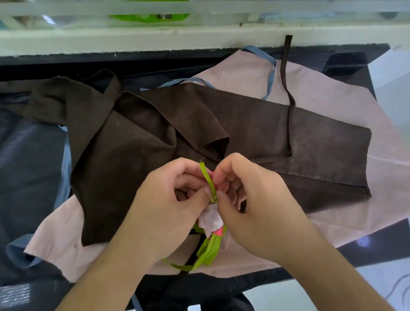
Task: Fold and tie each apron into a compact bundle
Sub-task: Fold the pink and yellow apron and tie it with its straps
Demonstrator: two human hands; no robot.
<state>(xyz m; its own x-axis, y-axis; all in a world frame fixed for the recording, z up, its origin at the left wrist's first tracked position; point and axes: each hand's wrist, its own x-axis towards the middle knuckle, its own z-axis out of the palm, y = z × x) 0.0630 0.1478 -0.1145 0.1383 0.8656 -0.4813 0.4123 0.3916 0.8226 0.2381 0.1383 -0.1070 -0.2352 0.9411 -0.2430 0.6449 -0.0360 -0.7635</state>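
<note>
Near the table's [380, 246] front edge, both hands met over a small bundle [212, 219]. The left hand [169, 208] and right hand [250, 198] each pinched the green tie [210, 182], likely to knot it. Behind lay a brown apron [222, 134] on a pink apron [343, 108], apparently awaiting folding.

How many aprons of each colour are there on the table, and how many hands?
Brown apron: 1, spread on top.
Pale pink apron with blue straps: 1, underneath the brown one.
Small bundle with green ties: 1, pink and whitish, held by both hands.
Hands: 2, left hand and right hand, pinching the green tie.
Total: 3 aprons, 2 hands.
</note>
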